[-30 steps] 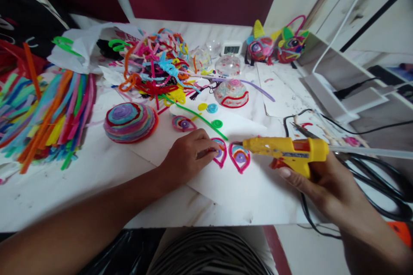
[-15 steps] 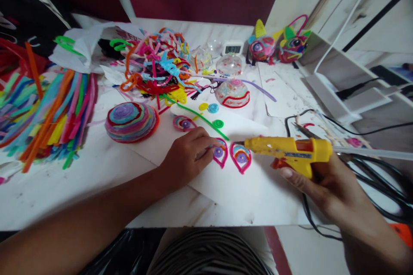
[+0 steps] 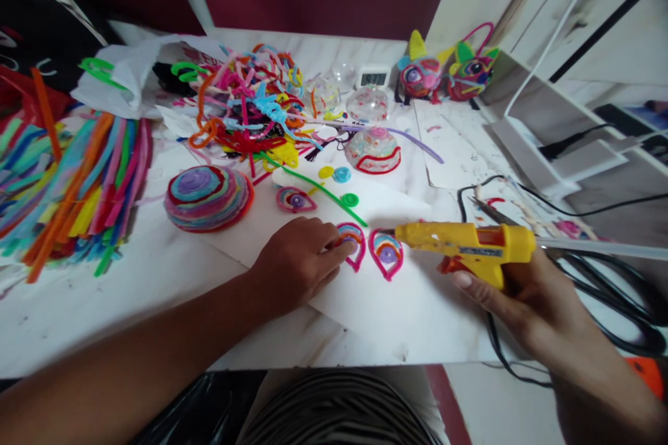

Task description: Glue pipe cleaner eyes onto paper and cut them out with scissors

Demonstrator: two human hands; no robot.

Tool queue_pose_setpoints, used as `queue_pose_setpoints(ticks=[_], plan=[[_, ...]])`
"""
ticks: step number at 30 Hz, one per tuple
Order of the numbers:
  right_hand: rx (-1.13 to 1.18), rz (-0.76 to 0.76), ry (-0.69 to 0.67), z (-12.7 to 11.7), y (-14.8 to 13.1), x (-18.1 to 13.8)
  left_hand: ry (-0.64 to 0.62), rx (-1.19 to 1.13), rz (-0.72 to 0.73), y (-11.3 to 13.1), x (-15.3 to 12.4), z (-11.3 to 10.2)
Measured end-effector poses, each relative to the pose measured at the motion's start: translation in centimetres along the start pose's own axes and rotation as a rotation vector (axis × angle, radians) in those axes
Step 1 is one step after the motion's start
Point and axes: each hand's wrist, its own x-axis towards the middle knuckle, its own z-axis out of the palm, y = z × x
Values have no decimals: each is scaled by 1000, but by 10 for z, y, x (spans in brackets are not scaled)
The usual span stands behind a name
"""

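My right hand (image 3: pixel 522 292) grips a yellow hot glue gun (image 3: pixel 464 240), its nozzle pointing left just above a teardrop-shaped pipe-cleaner eye (image 3: pixel 400 265) with a pink outline and purple centre. A matching pipe-cleaner eye (image 3: pixel 360 259) lies to the left, partly covered by the closed fingers of my left hand (image 3: pixel 303 257), which hold its left side. Both eyes rest on white paper (image 3: pixel 376 313). Beyond them are a green pipe cleaner (image 3: pixel 321 188), a smaller pink-edged eye (image 3: pixel 296 200), and small green (image 3: pixel 349 200), blue (image 3: pixel 342 174) and yellow coils.
A striped pipe-cleaner dome (image 3: pixel 209 198) sits left of the paper, near a bundle of pipe cleaners (image 3: pixel 78 188). Behind lie a tangled pile (image 3: pixel 250 104), clear domes (image 3: pixel 368 106), a digital clock (image 3: pixel 373 76) and two animal-head crafts (image 3: pixel 472 73). Scissors (image 3: pixel 495 212) and black cable (image 3: pixel 616 313) lie right.
The fingers of my left hand have shifted slightly and now cover more of the left eye's centre. My right hand keeps the glue gun in nearly the same place.
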Motion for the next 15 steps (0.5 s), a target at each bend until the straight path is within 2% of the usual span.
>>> queue_pose_setpoints(ticks=[15], plan=[[40,-14,27,-1,9,-1,16,87,53,1,1,3]])
